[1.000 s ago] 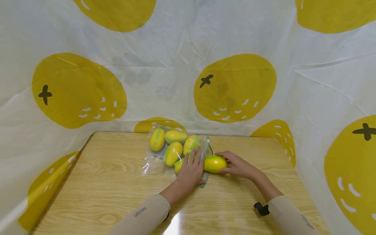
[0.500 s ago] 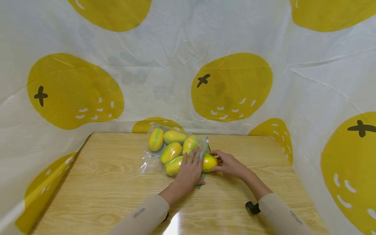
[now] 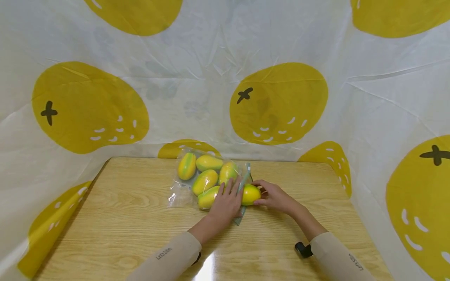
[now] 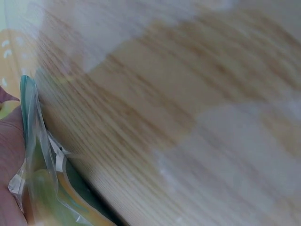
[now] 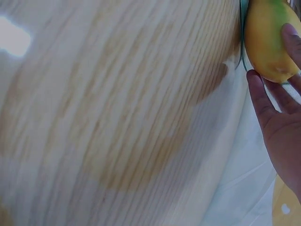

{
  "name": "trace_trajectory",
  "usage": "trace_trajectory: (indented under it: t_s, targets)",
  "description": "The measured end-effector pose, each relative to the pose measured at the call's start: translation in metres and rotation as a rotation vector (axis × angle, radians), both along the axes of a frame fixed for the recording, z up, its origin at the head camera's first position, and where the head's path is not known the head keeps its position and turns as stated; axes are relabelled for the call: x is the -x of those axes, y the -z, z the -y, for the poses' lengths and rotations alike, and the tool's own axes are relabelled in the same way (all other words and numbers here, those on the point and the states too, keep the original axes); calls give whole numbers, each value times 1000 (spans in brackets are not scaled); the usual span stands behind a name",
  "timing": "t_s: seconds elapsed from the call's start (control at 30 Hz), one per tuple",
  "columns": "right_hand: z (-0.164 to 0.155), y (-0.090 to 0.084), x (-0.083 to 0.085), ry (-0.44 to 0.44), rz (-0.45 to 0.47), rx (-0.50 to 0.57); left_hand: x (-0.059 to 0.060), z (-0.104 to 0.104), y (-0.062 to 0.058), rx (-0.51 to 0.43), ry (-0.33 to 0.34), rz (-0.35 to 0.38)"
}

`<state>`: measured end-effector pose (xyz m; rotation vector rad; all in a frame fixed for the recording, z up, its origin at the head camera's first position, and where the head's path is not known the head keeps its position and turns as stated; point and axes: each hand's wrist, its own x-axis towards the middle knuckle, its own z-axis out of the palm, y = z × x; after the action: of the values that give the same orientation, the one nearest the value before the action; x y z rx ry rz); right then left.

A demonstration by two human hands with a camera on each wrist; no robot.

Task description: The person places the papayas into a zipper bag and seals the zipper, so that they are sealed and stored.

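A clear zip bag [image 3: 183,194] lies near the back of the table, holding several yellow-green papayas [image 3: 205,182]. Its green zip edge [image 3: 244,180] faces right. My left hand [image 3: 226,203] rests over the bag by its mouth, fingers extended across the plastic. At that mouth, my right hand [image 3: 272,195] grips the outer end of another papaya [image 3: 250,194], which lies partly past the zip edge. The right wrist view shows the thumb and fingers around this papaya's end [image 5: 273,47]. In the left wrist view the bag's zip edge [image 4: 27,101] stands up beside the hand.
The wooden table [image 3: 140,234] runs back to a white cloth [image 3: 197,109] with large yellow fruit prints, which also hangs on both sides. A black wrist device [image 3: 303,249] sits at the right sleeve.
My right hand has moved left, pushing its papaya further into the bag. A papaya inside has shifted left. Over the last half second hardly anything differs.
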<state>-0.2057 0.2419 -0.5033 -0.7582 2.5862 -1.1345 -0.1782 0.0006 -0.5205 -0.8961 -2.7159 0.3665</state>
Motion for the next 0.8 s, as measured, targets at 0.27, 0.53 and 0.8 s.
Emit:
trace_trajectory:
  t_s: [0.27, 0.53, 0.8]
  targets:
    - [10, 6, 2, -14, -93, 13, 3, 0, 3, -6, -11, -3]
    - [10, 7, 1, -19, -17, 53, 6, 0, 3, -28, -25, 4]
    - [9, 8, 1, -39, 28, 124, 6, 0, 5, -35, -28, 14]
